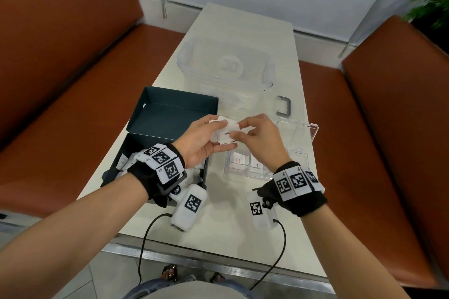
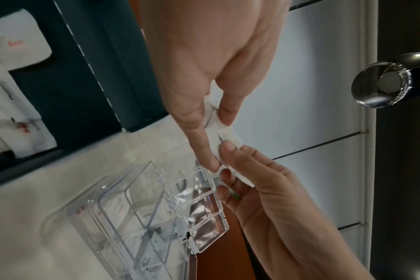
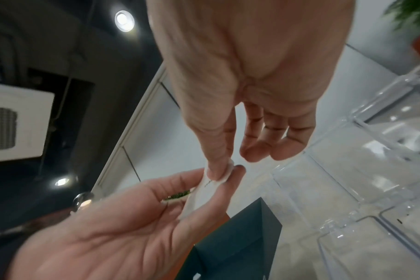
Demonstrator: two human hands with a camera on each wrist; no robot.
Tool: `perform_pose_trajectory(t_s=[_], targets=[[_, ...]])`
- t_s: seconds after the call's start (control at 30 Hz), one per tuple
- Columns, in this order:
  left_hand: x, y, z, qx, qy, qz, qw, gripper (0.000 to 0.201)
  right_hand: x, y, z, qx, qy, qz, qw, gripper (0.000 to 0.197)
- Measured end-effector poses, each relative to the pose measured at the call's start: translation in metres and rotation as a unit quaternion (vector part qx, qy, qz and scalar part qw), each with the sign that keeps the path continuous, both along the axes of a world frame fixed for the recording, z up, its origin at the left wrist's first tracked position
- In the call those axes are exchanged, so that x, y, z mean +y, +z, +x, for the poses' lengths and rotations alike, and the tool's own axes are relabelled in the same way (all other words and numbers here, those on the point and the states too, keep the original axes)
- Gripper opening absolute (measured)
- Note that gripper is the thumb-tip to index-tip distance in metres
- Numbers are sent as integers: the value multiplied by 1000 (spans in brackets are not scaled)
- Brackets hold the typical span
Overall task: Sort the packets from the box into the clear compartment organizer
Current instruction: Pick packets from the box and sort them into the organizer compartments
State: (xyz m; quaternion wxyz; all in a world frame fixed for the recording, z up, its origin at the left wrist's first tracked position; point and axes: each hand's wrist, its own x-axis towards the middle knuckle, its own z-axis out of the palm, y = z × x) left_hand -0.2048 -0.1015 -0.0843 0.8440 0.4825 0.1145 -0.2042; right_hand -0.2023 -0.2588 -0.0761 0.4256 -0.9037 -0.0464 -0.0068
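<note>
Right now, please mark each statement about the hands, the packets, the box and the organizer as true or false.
1. Both hands hold white packets above the table. True.
2. The dark box is closed. False: its lid stands open, packets inside.
3. The clear organizer is open, with packets in some compartments. True.
4. The right hand is resting flat on the table. False: it pinches a packet together with the left hand.

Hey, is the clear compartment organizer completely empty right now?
No, the clear compartment organizer already holds white packets in its near compartments, seen from the head view.
</note>
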Motion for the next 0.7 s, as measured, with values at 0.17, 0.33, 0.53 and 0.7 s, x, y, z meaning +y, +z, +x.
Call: perform_pose_trajectory(t_s=[0.17, 0.33, 0.53, 0.7], targets=[[-19, 9, 4, 2, -5, -14, 1000, 9, -25, 13, 1, 27, -37, 113, 992, 7], [-38, 8, 6, -18, -18, 6, 1000, 7, -50, 20, 2, 32, -85, 169, 981, 5], [-52, 3, 5, -49, 4, 21, 999, 5, -72, 26, -3, 53, -150, 337, 928, 10], [-63, 4, 3, -59, 9, 13, 998, 7, -66, 20, -12, 141, -114, 405, 896, 24]])
